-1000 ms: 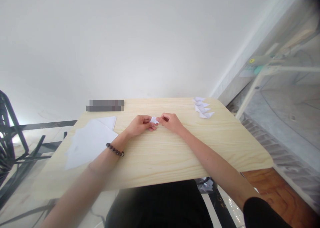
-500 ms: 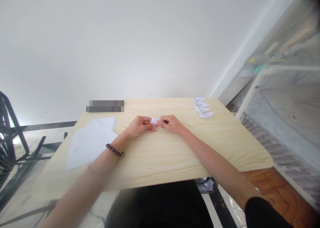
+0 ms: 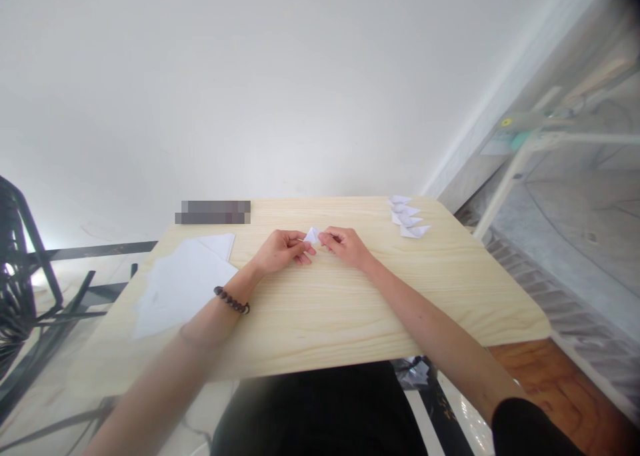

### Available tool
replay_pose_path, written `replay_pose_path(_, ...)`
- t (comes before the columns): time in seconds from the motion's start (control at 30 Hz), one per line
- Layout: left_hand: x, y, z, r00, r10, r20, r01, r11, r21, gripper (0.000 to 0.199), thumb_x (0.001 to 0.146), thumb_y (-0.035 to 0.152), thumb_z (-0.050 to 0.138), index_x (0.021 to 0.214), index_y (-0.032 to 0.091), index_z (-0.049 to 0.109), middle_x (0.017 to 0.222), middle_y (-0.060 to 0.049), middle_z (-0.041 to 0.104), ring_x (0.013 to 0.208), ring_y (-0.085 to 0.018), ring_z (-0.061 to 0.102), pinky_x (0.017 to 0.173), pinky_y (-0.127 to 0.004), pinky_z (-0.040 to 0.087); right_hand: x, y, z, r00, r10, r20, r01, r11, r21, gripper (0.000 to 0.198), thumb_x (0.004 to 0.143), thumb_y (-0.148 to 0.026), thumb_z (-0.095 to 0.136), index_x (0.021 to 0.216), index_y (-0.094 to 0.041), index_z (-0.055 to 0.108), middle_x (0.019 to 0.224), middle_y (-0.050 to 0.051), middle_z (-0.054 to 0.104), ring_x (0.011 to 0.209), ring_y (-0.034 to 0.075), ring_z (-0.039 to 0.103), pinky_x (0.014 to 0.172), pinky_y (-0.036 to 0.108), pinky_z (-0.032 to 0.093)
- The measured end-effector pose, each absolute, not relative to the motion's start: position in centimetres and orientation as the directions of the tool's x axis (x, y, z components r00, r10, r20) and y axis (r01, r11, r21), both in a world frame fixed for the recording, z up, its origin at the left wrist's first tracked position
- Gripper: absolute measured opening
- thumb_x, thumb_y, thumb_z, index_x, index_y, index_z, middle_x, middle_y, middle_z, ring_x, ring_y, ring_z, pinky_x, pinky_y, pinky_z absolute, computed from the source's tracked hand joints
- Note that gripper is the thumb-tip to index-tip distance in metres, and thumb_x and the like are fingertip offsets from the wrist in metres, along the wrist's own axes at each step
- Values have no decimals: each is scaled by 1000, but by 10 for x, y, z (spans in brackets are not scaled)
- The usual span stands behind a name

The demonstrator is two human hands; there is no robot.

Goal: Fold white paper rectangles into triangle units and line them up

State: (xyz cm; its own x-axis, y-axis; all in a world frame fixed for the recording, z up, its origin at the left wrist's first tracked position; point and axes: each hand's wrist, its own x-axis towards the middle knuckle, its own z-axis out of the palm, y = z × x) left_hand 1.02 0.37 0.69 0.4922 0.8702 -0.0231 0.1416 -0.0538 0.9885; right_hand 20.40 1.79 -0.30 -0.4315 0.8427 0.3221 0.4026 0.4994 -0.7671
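A small piece of folded white paper (image 3: 311,235) is held up between my hands over the middle of the table. My left hand (image 3: 281,251) pinches its lower left part between thumb and fingers. At its right edge, my right hand (image 3: 345,244) has thumb and forefinger pressed together on the paper. Several folded paper boats (image 3: 410,223) stand in a row at the back right of the table. Flat white paper sheets (image 3: 187,279) lie in a loose pile to the left, partly behind my left forearm.
The pale wooden table (image 3: 320,323) has its back edge against a white wall. A blurred-out dark object (image 3: 215,213) lies at the back left. A black chair (image 3: 30,263) stands left of the table, and a white metal frame (image 3: 505,189) stands to the right.
The folded paper has turned, its point now upward, showing a triangular face. My right fingers have shifted slightly right along its edge. The left hand has barely moved.
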Motion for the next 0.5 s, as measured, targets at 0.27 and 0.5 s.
replay_pose_path(0.27, 11, 4, 6, 496, 868, -19, 129, -52, 990, 34, 75, 40, 55, 90, 9, 57, 80, -10, 65, 69, -15, 61, 67, -30, 49, 204, 17, -5, -456, 848, 270, 394, 464, -793, 30, 78, -42, 43, 68, -14, 50, 56, -3, 44, 49, 6, 36, 47, 19, 28)
replay_pose_path(0.5, 15, 1, 7, 472, 881, 33, 235, -162, 958, 30, 74, 40, 53, 83, 11, 58, 72, -4, 62, 58, -10, 54, 55, -22, 44, 204, 17, -4, -500, 824, 267, 390, 489, -780, 23, 74, -35, 50, 75, -14, 57, 62, -2, 50, 55, 7, 39, 51, 19, 31)
